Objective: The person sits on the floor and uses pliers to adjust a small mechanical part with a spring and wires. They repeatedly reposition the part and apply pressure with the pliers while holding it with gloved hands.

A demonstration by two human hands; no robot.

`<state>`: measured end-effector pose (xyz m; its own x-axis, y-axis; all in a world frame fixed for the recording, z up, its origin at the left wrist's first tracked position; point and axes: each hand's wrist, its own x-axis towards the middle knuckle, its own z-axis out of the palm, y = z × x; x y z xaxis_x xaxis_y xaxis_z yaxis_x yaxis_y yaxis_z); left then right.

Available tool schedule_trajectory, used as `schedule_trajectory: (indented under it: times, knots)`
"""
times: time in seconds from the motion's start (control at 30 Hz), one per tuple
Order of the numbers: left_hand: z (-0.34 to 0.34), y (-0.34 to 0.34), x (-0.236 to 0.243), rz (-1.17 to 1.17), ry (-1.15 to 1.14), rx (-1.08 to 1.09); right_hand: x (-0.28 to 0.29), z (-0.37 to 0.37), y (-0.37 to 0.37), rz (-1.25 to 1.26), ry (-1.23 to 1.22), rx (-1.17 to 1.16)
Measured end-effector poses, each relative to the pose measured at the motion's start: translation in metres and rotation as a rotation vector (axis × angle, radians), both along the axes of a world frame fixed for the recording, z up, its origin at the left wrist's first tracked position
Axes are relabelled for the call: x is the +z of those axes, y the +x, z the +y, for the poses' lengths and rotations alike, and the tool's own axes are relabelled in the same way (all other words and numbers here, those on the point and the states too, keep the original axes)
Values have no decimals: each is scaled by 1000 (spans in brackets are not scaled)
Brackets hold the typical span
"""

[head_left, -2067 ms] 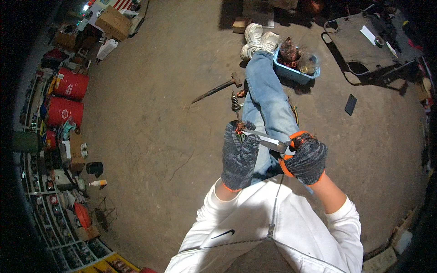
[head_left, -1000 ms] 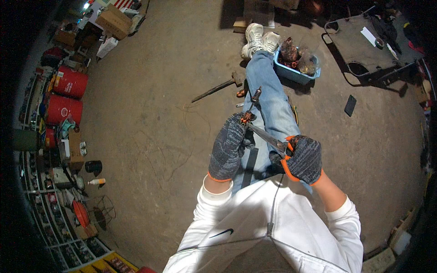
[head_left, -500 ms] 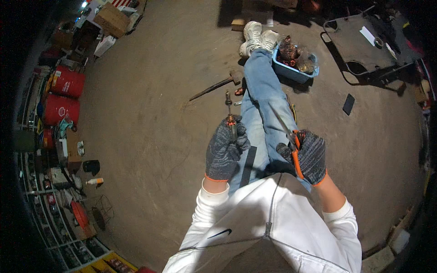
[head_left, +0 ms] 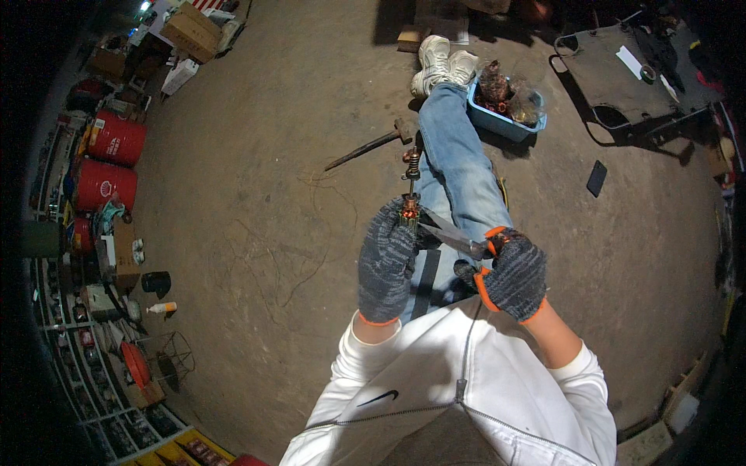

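Two red drums (head_left: 109,159) stand far to the left of the hands. One blue tray (head_left: 505,120) lies beyond them. One armature (head_left: 409,186), gripped by the gloved left hand (head_left: 386,260), points away along the leg. The right hand (head_left: 513,272) clasps one pair of snips (head_left: 458,241), aimed leftward at it.

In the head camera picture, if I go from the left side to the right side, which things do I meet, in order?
Red barrels → hammer on the floor → left hand holding a copper-wound motor part → right hand with orange-handled cutters → blue tray → dark phone.
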<state>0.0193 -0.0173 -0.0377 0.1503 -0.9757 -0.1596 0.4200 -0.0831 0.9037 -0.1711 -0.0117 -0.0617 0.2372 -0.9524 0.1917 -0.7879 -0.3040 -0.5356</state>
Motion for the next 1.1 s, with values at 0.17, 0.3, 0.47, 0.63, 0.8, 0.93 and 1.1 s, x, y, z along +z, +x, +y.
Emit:
schedule_trajectory:
  times: [0.17, 0.3, 0.47, 0.63, 0.8, 0.93, 1.1]
  knots:
    - [0, -3, -2, -39, -40, -33, -4, 2, 2, 8, -19, 40]
    - [-4, -1, -1, -178, -147, -14, -7, 8, 6, -164, 210, 107]
    - [-4, 0, 2, -206, -74, -49, -16, 16, 21, -316, 134, 200]
    - [-7, -3, -5, 391, 118, -43, -24, 15, 28, -360, 137, 230]
    - [-3, -7, -7, 347, 61, -81, -33, 13, 20, -354, 270, 283]
    - [-1, -14, -6, -57, 7, -189, -44, 17, 12, -214, 621, 346]
    - [-20, -18, -18, 615, -29, 65, -63, 24, 7, -78, 671, 362]
